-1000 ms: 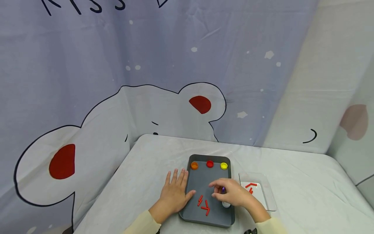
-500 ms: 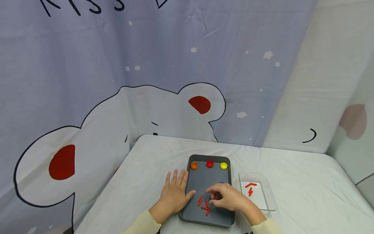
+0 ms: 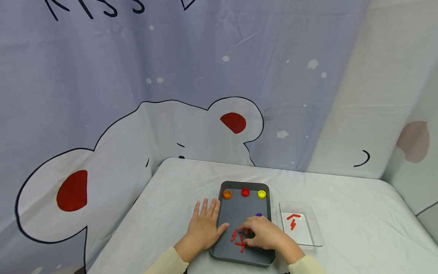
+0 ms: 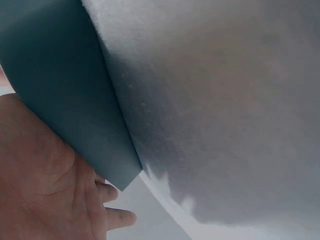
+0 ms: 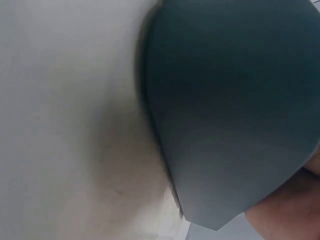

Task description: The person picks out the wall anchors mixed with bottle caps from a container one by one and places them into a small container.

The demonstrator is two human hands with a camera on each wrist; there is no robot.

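My left hand lies over the left rim of a dark grey tray, its fingers straight and spread. In the left wrist view its palm is beside the tray's outer wall. My right hand is low over the tray's right half, its fingers bent and the thumb apart from the index finger. Its fingertips are right at several short red sticks, some crossing each other. Just beyond the knuckles shows part of a purple round piece.
Along the tray's far end sit an orange round cup, a red one and a yellow one. Right of the tray, a clear plastic box holds several red sticks. A white cloth covers the table.
My right hand has moved left and down to the red sticks, uncovering part of the purple piece and covering the white object seen under it earlier. My left hand has stayed put.
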